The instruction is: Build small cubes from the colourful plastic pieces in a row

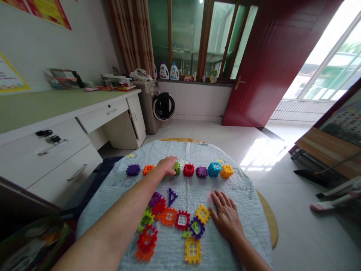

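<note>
A row of plastic block cubes stands across the far side of a cloth-covered round table (248, 195): purple (132, 169), orange (148, 169), green (177, 168), red (188, 170), purple (201, 172), blue (214, 169) and orange (226, 171). My left hand (167, 165) reaches out and closes over the green cube. My right hand (225, 216) lies flat on the cloth, fingers spread, beside a pile of flat interlocking tiles (172, 222) in red, yellow, orange, purple and green.
A white desk with drawers (64, 139) runs along the left wall. A washing machine (156, 105) stands behind it under the window. A red door (267, 67) is open at the right. Wooden boards (327, 150) lie on the floor at right.
</note>
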Tool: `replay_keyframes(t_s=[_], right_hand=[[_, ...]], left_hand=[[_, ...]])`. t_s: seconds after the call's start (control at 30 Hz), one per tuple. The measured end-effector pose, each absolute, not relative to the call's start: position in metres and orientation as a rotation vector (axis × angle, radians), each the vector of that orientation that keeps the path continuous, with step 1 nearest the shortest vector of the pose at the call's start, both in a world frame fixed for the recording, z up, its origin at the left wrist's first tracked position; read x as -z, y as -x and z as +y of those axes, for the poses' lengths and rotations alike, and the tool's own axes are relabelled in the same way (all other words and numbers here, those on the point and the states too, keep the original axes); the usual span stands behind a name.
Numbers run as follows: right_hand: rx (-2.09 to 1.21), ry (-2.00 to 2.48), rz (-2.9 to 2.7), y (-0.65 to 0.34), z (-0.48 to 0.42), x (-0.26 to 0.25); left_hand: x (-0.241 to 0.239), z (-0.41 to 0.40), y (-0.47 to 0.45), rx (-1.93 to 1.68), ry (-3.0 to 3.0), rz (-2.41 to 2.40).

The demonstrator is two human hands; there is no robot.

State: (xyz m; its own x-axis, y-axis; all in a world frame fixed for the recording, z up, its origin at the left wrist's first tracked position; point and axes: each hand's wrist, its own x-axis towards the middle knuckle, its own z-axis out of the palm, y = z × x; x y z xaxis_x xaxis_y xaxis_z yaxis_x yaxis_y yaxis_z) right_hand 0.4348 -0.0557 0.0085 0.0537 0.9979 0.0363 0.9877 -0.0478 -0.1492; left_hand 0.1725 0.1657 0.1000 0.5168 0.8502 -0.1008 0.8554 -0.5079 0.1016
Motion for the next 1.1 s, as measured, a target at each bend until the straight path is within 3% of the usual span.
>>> replay_keyframes(t_s=[0.3, 0.6, 1.1], right_hand=[[-0.109, 2.192, -2.087, -0.433, -0.056, -0.013], [-0.092, 2.204, -2.102, -0.432, -0.056, -0.013], [-0.094, 2.187, -2.087, -0.431, -0.057, -0.015]], left_hand=[[-0.097, 0.066, -0.156, -0.718, -2.695, 1.241], [-0.054, -0.065, -0.188, -0.391, -2.490, 1.030], [-0.058, -0.069, -0.212, -0.283, -2.385, 1.280]])
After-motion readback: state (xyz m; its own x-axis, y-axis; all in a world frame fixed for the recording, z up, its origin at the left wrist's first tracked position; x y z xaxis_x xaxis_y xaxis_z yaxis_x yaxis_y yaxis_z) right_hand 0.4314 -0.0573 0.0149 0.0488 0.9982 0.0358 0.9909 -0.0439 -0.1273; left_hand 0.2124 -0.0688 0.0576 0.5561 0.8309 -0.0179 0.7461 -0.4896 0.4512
